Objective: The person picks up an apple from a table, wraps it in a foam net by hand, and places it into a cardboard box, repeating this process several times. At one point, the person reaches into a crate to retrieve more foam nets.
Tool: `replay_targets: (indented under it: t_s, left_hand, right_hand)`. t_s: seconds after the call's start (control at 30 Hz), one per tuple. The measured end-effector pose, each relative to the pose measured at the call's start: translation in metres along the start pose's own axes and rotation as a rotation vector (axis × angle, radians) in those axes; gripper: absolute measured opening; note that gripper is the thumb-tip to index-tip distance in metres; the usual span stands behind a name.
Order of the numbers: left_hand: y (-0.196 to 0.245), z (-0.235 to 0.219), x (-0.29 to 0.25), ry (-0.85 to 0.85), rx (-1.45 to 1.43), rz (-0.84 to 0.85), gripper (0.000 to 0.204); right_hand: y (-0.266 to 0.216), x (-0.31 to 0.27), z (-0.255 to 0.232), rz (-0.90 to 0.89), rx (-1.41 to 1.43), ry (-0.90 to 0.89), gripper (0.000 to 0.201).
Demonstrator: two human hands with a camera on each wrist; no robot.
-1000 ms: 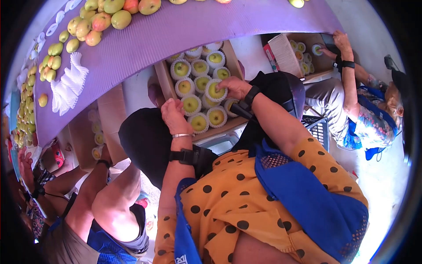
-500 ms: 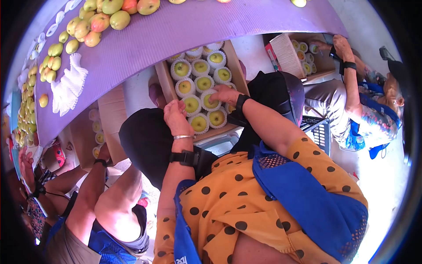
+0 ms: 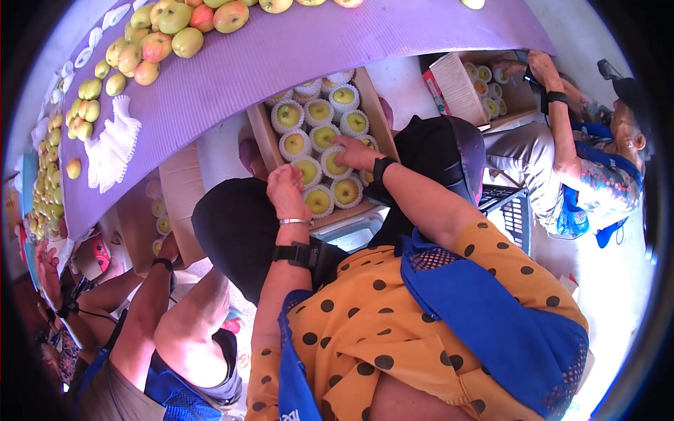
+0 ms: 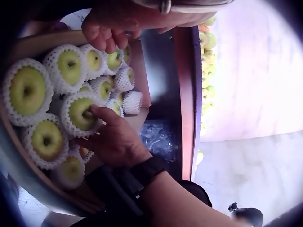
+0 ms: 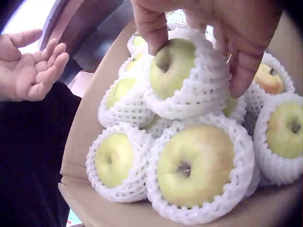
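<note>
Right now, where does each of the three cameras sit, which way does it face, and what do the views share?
Head: on the person's head, facing down at the cardboard box of netted apples; both forearms and dotted sleeves show.
Left wrist: faces along the box; shows the left hand open above and the right hand.
Right wrist: close over the netted apple; shows the right hand's fingers gripping it.
Shared: all three show that apple under the right hand.

Netted apples (image 3: 318, 201) sit packed in rows in the box (image 3: 256, 130), which sits just below the counter (image 3: 295, 49) edge. Right hand (image 3: 357, 152) rests on one mid-box apple (image 3: 335, 163); left hand (image 3: 286, 191) is at the box's near-left corner. Loose apples (image 3: 144, 49) lie along the counter's far edge.
</note>
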State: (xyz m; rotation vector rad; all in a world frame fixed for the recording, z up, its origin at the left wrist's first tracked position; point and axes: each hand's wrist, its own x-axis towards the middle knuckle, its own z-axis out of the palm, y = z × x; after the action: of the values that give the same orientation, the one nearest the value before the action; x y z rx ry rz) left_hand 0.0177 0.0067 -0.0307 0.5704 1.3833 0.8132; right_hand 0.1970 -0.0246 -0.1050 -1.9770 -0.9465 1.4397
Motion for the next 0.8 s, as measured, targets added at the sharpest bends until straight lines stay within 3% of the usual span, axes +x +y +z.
replay_targets:
  t_s: [0.07, 0.3, 0.6, 0.67, 0.8]
  left_hand:
    - [-0.001, 0.000, 0.001, 0.006, 0.009, -0.010, 0.020]
    - [0.001, 0.003, -0.003, -0.017, 0.014, -0.017, 0.018]
    - [0.001, 0.008, -0.003, -0.064, 0.020, -0.057, 0.016]
    - [0.006, 0.009, -0.005, -0.051, 0.013, -0.072, 0.016]
    - [0.006, 0.011, -0.007, -0.078, 0.013, -0.065, 0.015]
  right_hand:
    - [0.008, 0.009, 0.000, -0.216, -0.304, -0.032, 0.058]
    - [-0.005, -0.005, 0.000, -0.218, -0.401, -0.039, 0.054]
    - [-0.001, 0.000, -0.004, -0.111, -0.150, -0.104, 0.056]
    - [-0.016, -0.002, -0.015, 0.186, 0.200, -0.178, 0.060]
    - [-0.030, 0.025, -0.031, 0.152, 0.470, -0.059, 0.063]
